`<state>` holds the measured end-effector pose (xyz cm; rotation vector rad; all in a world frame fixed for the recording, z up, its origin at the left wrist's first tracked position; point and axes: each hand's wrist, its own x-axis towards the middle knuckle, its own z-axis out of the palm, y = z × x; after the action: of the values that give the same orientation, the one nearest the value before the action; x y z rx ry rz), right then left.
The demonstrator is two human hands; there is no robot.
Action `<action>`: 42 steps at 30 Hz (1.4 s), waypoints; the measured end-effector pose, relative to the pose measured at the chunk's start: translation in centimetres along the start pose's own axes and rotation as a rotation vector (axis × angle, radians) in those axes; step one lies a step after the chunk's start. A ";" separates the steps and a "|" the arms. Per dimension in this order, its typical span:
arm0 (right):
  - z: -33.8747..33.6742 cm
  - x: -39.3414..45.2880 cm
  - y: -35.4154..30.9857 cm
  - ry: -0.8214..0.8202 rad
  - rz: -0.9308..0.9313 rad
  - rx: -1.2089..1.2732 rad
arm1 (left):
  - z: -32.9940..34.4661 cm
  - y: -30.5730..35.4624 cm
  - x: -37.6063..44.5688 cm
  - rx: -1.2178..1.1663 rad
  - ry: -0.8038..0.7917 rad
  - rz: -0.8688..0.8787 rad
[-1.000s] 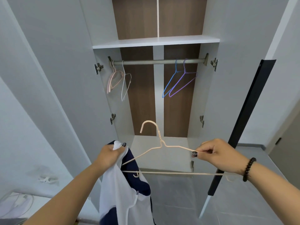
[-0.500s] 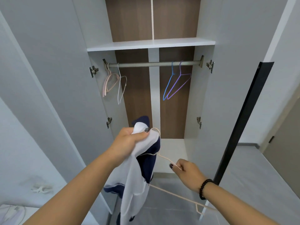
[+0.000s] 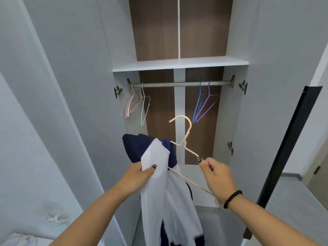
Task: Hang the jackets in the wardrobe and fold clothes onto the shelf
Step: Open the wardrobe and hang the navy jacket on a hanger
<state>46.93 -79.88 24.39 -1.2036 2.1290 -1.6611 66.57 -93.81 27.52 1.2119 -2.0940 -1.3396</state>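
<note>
Your right hand (image 3: 217, 176) has swung the thin cream wire hanger (image 3: 184, 144) back upright since half a second ago: hook now points up at frame centre, below the grey metal rail (image 3: 177, 84); thumb and fingers pinch its right shoulder wire. Your left hand (image 3: 140, 176) grips the white fabric of the white-and-navy jacket (image 3: 163, 183), bunched over the hanger's left shoulder and hanging to bottom centre. Looks like one shoulder is threaded, the other isn't yet. Rail has a free span in the middle, between the pink and white hangers (image 3: 136, 103) at left and the blue and purple hangers (image 3: 204, 103) at right.
</note>
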 end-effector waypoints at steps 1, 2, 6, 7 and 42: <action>-0.1 0.0 -0.1 -0.006 -0.010 0.029 | -0.2 -0.3 0.1 0.006 0.064 0.031; -0.2 0.1 0.0 -0.012 -0.018 0.061 | -0.7 -0.4 0.3 -0.023 0.161 0.069; -1.0 0.7 0.3 -0.052 -0.055 0.155 | -3.5 0.9 0.8 -0.170 0.501 0.275; -1.2 0.9 0.3 -0.069 -0.068 0.161 | -4.2 1.3 1.0 -0.104 0.563 0.335; 4.1 0.0 -0.6 -0.005 0.179 0.192 | -12.7 -2.1 -1.1 -0.456 0.132 0.268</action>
<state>49.58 -82.87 23.46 -0.9329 1.9570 -1.7323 76.91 -100.26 31.88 0.7766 -1.6638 -1.4572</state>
